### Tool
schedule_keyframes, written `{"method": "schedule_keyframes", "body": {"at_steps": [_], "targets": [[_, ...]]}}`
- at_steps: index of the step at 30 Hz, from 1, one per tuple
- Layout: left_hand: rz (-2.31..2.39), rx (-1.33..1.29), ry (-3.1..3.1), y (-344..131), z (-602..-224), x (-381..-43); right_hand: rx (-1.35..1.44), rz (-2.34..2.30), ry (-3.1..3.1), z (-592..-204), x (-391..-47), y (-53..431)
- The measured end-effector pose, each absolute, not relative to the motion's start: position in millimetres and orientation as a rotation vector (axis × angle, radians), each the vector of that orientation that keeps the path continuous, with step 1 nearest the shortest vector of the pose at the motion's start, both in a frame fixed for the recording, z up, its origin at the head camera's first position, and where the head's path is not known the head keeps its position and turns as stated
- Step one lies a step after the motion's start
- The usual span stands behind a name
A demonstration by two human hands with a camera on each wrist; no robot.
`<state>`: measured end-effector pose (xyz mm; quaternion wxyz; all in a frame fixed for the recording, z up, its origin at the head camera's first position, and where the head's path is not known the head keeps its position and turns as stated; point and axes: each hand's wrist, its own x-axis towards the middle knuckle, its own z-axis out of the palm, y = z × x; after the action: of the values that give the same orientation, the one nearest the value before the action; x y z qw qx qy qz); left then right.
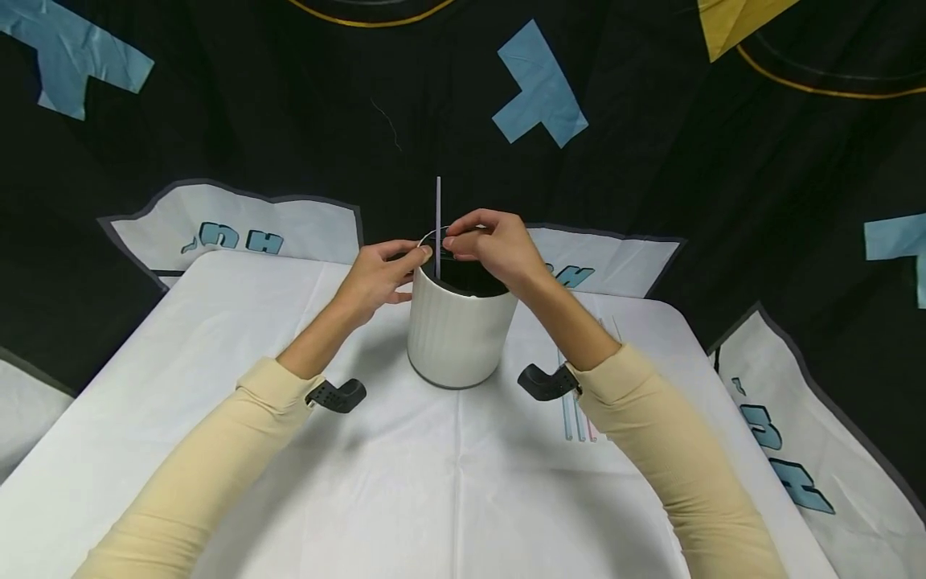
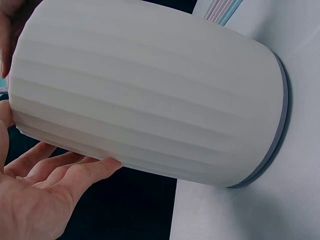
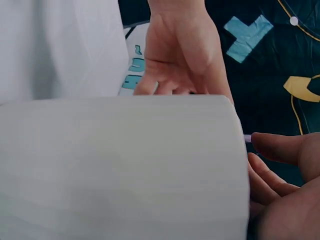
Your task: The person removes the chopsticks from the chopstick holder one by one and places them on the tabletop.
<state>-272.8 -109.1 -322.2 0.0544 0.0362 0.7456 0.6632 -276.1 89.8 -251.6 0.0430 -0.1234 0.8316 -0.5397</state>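
A white ribbed bin (image 1: 460, 338) with a dark inside stands upright on the table. A pale purple straw (image 1: 437, 211) rises upright from its opening. Above the rim at the back left arches a thin white ring (image 1: 428, 234). My left hand (image 1: 379, 277) holds the bin's left edge, thumb at the rim and fingers along the outer wall (image 2: 150, 95). At the opening, my right hand (image 1: 499, 245) has its thumb and forefinger together by the end of the ring's visible arc, pinching it close to the straw. The bin wall partly hides these fingertips in the right wrist view.
Several blue and pink straws (image 1: 580, 422) lie on the white-covered table (image 1: 405, 490), right of the bin and partly under my right forearm. A black cloth with blue patches (image 1: 541, 84) hangs behind the table.
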Motion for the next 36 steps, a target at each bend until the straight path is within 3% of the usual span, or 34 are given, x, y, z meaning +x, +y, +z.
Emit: {"method": "schedule_keyframes", "body": {"at_steps": [16, 31, 36], "targets": [[2.043, 0.122, 2.241, -106, -324, -272, -0.348, -1.809, 2.523, -257, -275, 88], [2.047, 0.088, 2.251, -106, -323, -272, -0.222, -2.535, 2.118, -177, -264, 163], [2.049, 0.098, 2.255, -106, -322, -272, -0.167, -2.571, 2.116, -164, -258, 193]]}}
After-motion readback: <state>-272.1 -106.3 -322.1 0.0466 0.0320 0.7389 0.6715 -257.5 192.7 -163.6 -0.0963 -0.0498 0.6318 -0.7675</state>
